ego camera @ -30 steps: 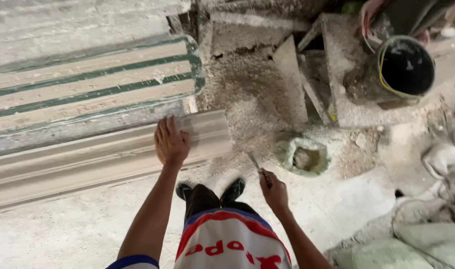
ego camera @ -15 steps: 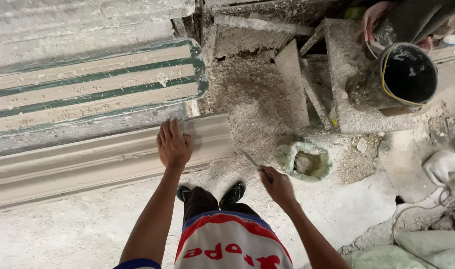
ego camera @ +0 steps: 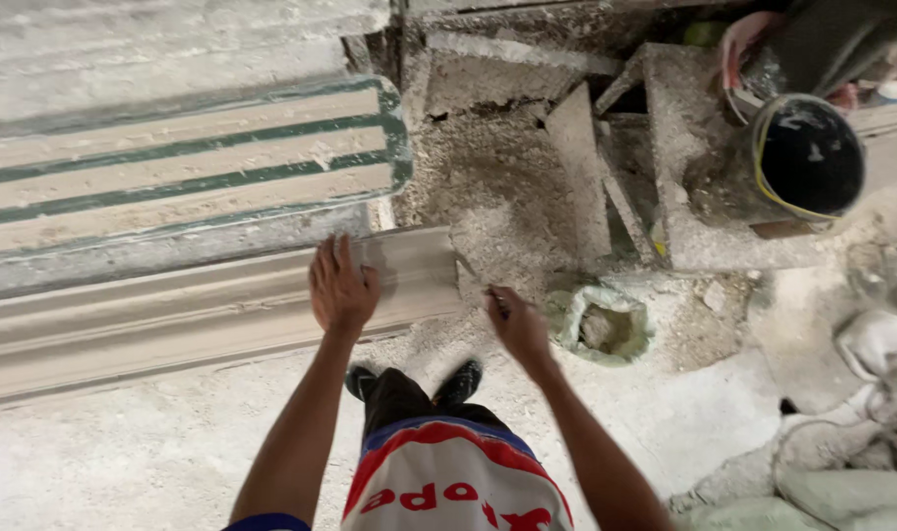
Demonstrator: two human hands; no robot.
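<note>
Dusty plaster workshop floor, left hand (ego camera: 342, 287) flat on a long moulded cornice strip (ego camera: 173, 320).
Cornice is pale grey-beige, stepped profile with lengthwise ridges, lying along the floor below a green-striped mould (ego camera: 183, 162), its cut end just past my left fingers (ego camera: 332, 258), which are spread and pressing on top, gripping nothing. Right hand (ego camera: 517, 324) hovers off the cornice end, fingers curled round a thin tool, too small to tell what. Rubble heap (ego camera: 507, 197) ahead, black bucket (ego camera: 807, 157) far right.
</note>
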